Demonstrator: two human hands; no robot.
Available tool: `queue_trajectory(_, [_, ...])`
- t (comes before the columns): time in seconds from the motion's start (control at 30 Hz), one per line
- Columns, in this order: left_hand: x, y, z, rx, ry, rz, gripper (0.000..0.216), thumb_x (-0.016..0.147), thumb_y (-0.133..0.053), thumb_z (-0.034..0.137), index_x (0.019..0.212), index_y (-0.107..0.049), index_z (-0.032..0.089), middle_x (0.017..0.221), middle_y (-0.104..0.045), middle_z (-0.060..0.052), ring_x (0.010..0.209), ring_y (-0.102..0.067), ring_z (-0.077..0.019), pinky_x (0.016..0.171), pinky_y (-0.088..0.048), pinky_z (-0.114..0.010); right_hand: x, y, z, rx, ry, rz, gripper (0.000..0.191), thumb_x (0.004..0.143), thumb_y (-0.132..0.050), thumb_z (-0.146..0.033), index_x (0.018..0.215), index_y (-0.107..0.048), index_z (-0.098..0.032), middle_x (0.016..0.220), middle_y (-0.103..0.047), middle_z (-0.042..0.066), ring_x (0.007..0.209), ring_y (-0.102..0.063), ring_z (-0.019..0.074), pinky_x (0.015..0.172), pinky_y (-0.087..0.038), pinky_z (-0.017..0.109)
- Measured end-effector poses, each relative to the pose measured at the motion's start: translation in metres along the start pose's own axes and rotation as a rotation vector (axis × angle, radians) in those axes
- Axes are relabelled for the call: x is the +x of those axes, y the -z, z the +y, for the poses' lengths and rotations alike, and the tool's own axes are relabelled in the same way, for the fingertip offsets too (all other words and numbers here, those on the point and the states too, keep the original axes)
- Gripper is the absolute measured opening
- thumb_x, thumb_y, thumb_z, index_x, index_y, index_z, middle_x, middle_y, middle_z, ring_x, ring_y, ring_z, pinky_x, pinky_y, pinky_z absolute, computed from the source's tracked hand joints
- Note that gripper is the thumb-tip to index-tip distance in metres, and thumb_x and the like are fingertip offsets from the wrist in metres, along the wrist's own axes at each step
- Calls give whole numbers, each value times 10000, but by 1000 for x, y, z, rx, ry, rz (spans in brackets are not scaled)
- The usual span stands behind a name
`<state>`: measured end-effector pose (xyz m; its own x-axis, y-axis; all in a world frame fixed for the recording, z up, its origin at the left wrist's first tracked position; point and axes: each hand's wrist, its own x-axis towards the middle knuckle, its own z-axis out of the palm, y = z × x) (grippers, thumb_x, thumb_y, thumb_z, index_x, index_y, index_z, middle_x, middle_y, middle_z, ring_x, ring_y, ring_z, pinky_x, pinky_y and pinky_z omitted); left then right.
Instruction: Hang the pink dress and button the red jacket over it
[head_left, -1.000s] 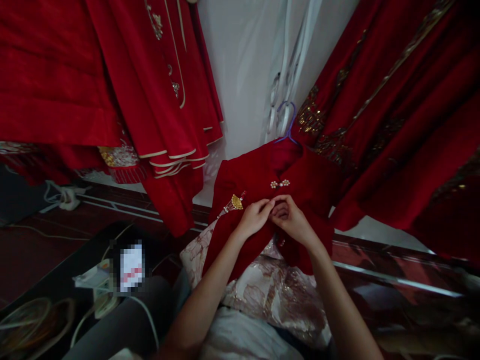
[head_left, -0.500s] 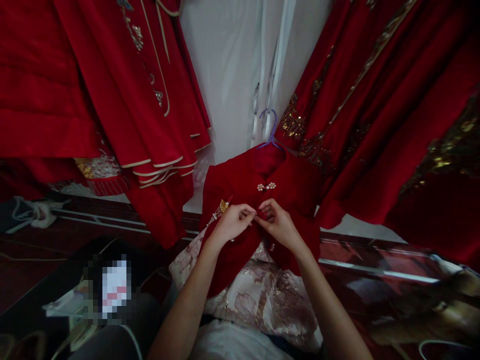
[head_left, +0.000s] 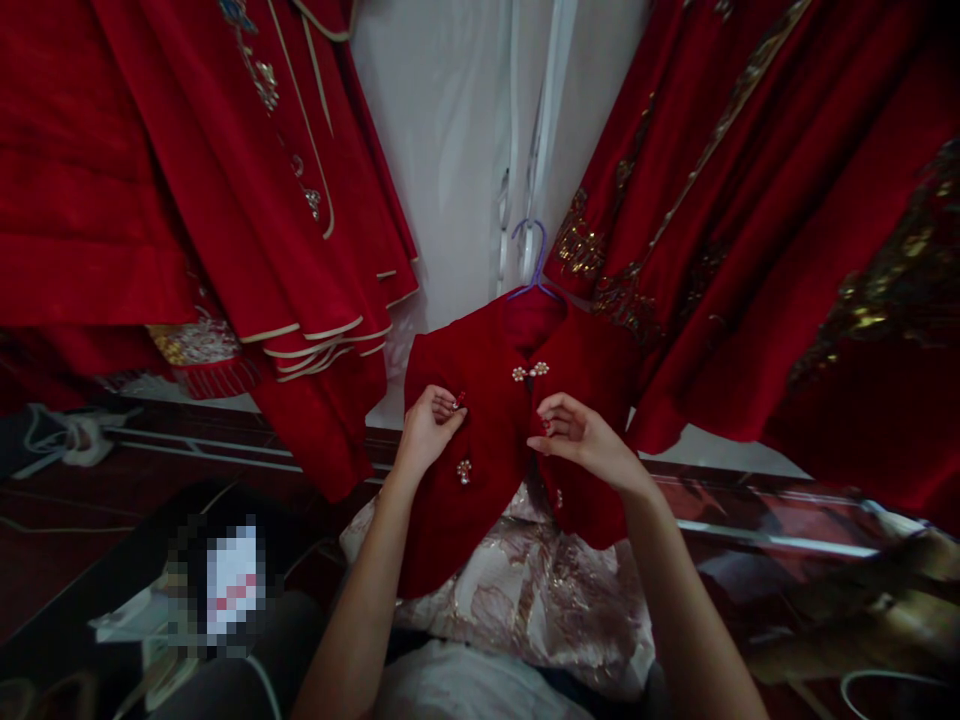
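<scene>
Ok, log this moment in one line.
red jacket: on purple hanger | left hand: at red beads | right hand: at jacket front, thumb and index apart

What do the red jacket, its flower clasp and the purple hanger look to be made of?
Red jacket: probably matte fabric, perhaps wool-like; it drapes softly without shine.
Flower clasp: perhaps pearly beads on metal, judging by pale, rounded petals.
Purple hanger: thin, smooth-looking, likely plastic or coated wire; unclear which.

Plain red jacket [head_left: 495,440], purple hanger [head_left: 535,283]
Whitish cloth [head_left: 480,590] with brownish-pink mottling and gold flecks; pale grey wall [head_left: 427,120].
</scene>
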<state>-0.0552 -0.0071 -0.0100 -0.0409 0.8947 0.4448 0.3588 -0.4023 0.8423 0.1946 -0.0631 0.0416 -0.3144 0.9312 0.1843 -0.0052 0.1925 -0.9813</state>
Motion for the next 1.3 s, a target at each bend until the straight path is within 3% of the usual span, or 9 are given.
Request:
queue_trajectory(0.23, [4, -3, 12, -103, 5, 13, 157, 716, -686, 276, 795, -604, 168, 702, -634, 1, 617, -598, -96, 583, -488, -198, 28, -27, 11, -38, 82, 93, 353, 611, -785, -260, 849, -530, -205, 764, -564, -28, 643, -553, 85, 626, -501, 226])
queue_trajectory(0.43, [5, -12, 21, -418, 224, 77, 299, 644, -751, 372, 802, -692, 125, 731, -710, -48, 614, -637, -109, 638, -531, -233, 70, -61, 35, -368, 215, 232, 278, 648, -674, -188, 886, -530, -197, 759, -585, -15, 638, -574, 108, 598, -510, 234])
queue_trajectory(0.57, [4, -12, 22, -511, 299, 83, 317, 635, -755, 380, 810, -728, 117, 785, -740, -74, 655, -671, -123, 711, -560, -266, 77, -68, 49, -464, 268, 291, 294, 668, -657, -202, 928, -521, -193, 791, -581, 0, 605, -556, 106, 570, -519, 240])
queue_trajectory(0.9, [1, -11, 15, -266, 115, 26, 274, 674, -741, 307, 891, -758, 141, 921, -753, -91, 795, -716, -190, 828, -578, -341, 71, -66, 56, -372, 288, 312, 217, 836, -588, -353, 982, -594, -193, 888, -604, 51, 732, -599, 128, 641, -535, 243])
queue_trajectory(1.17, [3, -14, 10, -113, 22, 61, 196, 696, -728, 259, 863, -757, 160, 841, -757, -70, 728, -717, -180, 763, -594, -331, 67, -72, 53, -459, 329, 372, 178, 886, -537, -335, 964, -616, -196, 907, -585, 62, 784, -588, 142, 693, -532, 262])
queue_trajectory(1.3, [9, -9, 8, -112, 14, -9, 156, 690, -717, 220, 825, -747, 147, 813, -752, -71, 712, -707, -173, 746, -585, -322, 70, -74, 52, -477, 338, 395, 164, 886, -536, -324, 933, -618, -190, 903, -595, 64, 761, -590, 138, 694, -533, 263])
